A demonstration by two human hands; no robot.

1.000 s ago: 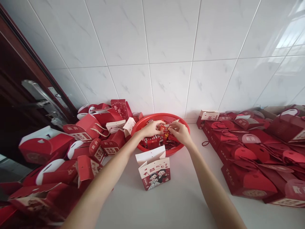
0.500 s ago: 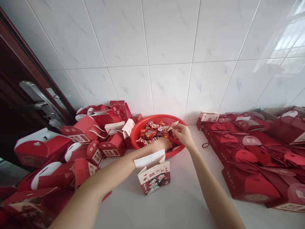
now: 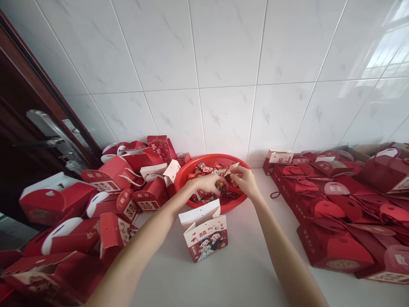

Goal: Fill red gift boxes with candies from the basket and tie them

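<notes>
Taking the red plastic basket (image 3: 231,207) as the dial's centre, a wedding favour box (image 3: 207,245) is stood upright at six o'clock on the pale worktop (image 3: 246,273), just outside the basket's near rim. Its position is all but unchanged from half a second ago. The box is printed in red and cream with a cartoon bride and groom under red characters, and its top flaps are left standing open.

Beyond it, the left hand (image 3: 208,183) has been lifted and drawn back toward nine o'clock from the near side of the basket. Its fingers are half curled over the wrapped sweets (image 3: 207,169); whether one is gripped cannot be told. The right hand (image 3: 245,179) has been kept toward three o'clock, a small pale packet (image 3: 232,168) pinched between thumb and fingers. The sweets are heaped loosely, in glossy red, white and gold wrappers.

Jumbled open boxes (image 3: 150,194) are piled at nine o'clock; closed red boxes (image 3: 335,247) are ranked at three. At twelve, the basket is backed by a tiled wall (image 3: 226,115).
</notes>
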